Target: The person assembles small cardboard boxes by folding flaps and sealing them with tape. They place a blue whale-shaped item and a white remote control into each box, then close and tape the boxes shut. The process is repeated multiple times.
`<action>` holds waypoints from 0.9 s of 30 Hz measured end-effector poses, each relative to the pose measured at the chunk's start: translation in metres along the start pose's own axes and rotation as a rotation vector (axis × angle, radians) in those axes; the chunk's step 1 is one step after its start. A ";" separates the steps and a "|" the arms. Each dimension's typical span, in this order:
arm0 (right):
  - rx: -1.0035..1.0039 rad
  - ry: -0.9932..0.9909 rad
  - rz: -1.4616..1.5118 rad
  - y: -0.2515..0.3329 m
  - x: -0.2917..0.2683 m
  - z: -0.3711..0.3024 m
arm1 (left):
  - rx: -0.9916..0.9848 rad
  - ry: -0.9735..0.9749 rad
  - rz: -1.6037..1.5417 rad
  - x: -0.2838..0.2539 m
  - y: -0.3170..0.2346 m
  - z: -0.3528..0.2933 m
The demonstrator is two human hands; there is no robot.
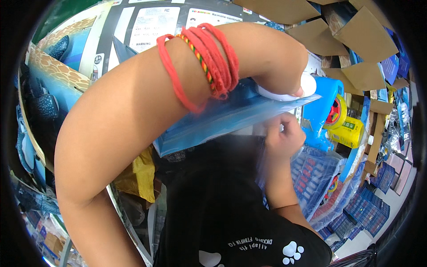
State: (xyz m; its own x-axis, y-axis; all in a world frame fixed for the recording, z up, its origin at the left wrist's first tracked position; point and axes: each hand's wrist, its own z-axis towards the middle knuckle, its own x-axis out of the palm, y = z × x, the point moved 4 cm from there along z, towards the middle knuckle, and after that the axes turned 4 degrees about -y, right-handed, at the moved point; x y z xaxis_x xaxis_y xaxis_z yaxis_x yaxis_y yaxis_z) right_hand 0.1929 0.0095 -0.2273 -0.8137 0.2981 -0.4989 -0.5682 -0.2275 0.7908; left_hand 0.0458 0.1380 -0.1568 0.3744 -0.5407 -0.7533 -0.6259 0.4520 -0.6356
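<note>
Blue printed board, apparently thin carton stock, forms the box (pixel 222 122) in front of the black shirt (pixel 213 200). It lies slantwise beneath the left forearm, its far right corner reaching between the two hands.

Hand state: the left hand (pixel 281 73) is bent over a white rounded object (pixel 308 84) at the upper right of the box; one fingertip rests on that object, the other fingers are hidden, so its grip cannot be told. The right hand (pixel 287 135) is loosely curled just below the box's long lower edge; blur leaves it uncertain whether it pinches anything.

Handling: expect a light, fairly stiff part with a smooth, somewhat slippery face. Corners and folds are likely to crease under point pressure. Take hold along the long edges, thumb on one face and fingers on the other; avoid pressing mid-panel.

Edges and room: the right corner points toward a blue plastic item (pixel 318 109) with a yellow roll (pixel 339 111) beside it, so clearance there is narrow. The near left corner lies close to the shirt. The left forearm spans the upper side and restricts lifting. Open brown cartons (pixel 367 38) stand farther off, upper right.
</note>
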 end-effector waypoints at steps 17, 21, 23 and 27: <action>-0.123 -0.134 -0.101 -0.010 0.010 -0.012 | 0.047 -0.040 0.035 0.002 0.001 0.000; 0.522 -0.091 0.594 -0.001 0.022 -0.010 | -0.053 0.032 0.037 -0.002 -0.014 -0.013; 0.897 0.265 1.286 -0.014 0.032 -0.015 | -0.028 -0.101 0.117 0.001 -0.009 -0.014; 1.058 0.212 1.446 -0.020 0.046 -0.023 | 0.028 -0.108 0.146 0.012 -0.008 0.009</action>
State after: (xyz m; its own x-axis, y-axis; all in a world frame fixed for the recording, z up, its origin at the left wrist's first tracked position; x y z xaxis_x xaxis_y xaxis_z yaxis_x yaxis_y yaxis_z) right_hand 0.1642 0.0068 -0.2745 -0.5912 0.2907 0.7523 0.7709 0.4780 0.4211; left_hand 0.0614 0.1344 -0.1625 0.3531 -0.3896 -0.8506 -0.6601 0.5406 -0.5216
